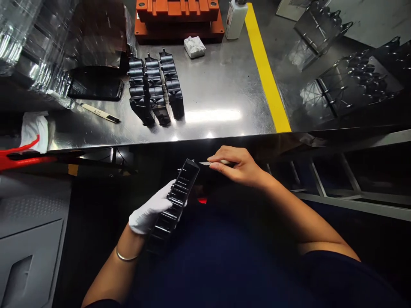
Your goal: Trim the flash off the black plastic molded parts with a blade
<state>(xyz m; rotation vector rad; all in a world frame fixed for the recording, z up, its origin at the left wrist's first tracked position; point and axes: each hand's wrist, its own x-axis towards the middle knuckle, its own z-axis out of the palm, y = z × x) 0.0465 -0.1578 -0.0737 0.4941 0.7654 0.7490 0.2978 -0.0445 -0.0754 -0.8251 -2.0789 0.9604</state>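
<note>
Two hands are apart from each other, both on the near side of the row of black blocks [156, 90]. The left hand [150, 211] wears a white glove and is wrapped around a long black piece [183, 182]. This piece is nearer to the person than the row and a bit to its right. It is tilted, with its top end leaning right, and it has many little walls inside. The right hand [239, 166] has no glove. It pinches a thin pale tool [205, 163], farther right than the row. The tool's tip is right by the top end of the black piece, but I cannot tell if they touch.

The row has three blocks, side by side on a shiny metal table [221, 90]. Left of the row lie a pale stick [96, 111] marked A35 and a flat black thing [96, 83] like a phone. Behind the row is a big orange block [178, 19]. To the right of the row and farther back are a small white bundle [194, 47] and a white bottle [236, 19]. A yellow stripe [268, 72] is well to the right of the row.
</note>
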